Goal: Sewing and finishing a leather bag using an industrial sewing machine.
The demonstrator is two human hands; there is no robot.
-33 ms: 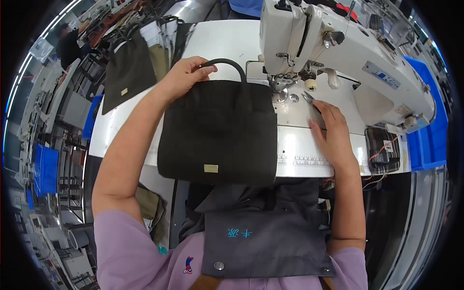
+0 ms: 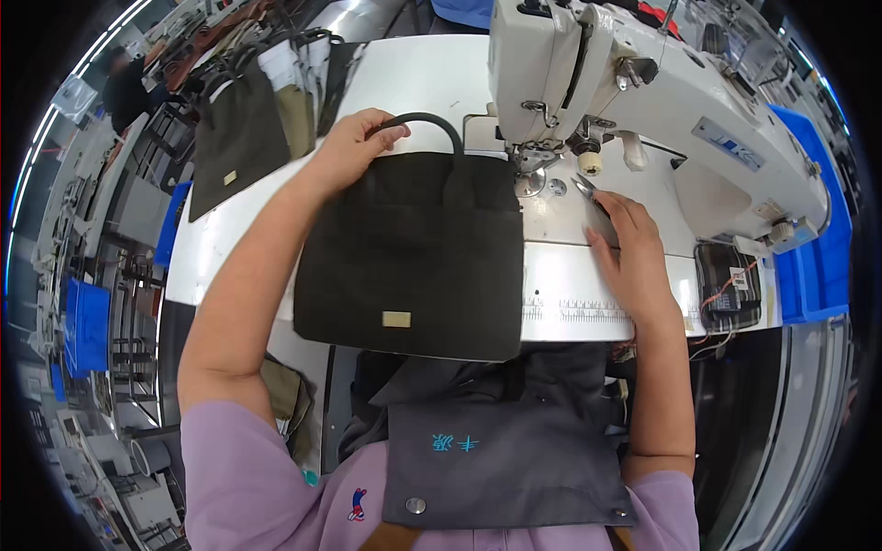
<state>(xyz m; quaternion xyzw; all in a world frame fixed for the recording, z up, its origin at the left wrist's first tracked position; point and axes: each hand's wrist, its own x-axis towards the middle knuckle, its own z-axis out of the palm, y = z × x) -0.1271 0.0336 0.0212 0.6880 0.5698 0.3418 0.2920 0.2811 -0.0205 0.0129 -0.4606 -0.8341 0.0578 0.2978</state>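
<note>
My left hand (image 2: 356, 147) is closed on the raised handle of a dark olive-black bag (image 2: 409, 266), which has a small gold plate (image 2: 396, 320) near its bottom and overhangs the table's front edge. At the right, my right hand (image 2: 632, 253) has its fingers curved over the dark handles of small scissors (image 2: 584, 186), whose blades point toward the sewing machine's needle area (image 2: 533, 161). The bag's right edge is just left of that needle area.
A white sewing machine (image 2: 717, 147) stands on the white table (image 2: 404, 73). More dark and olive bag pieces (image 2: 241, 147) lie at the back left. Blue bins sit right (image 2: 804, 275) and left (image 2: 87, 321). A seated person (image 2: 129, 87) is at the upper left. A plaid pouch (image 2: 726, 285) lies right.
The bag has shifted slightly down and left and lies flatter, its bottom edge a little nearer me. My right hand is almost unchanged.
</note>
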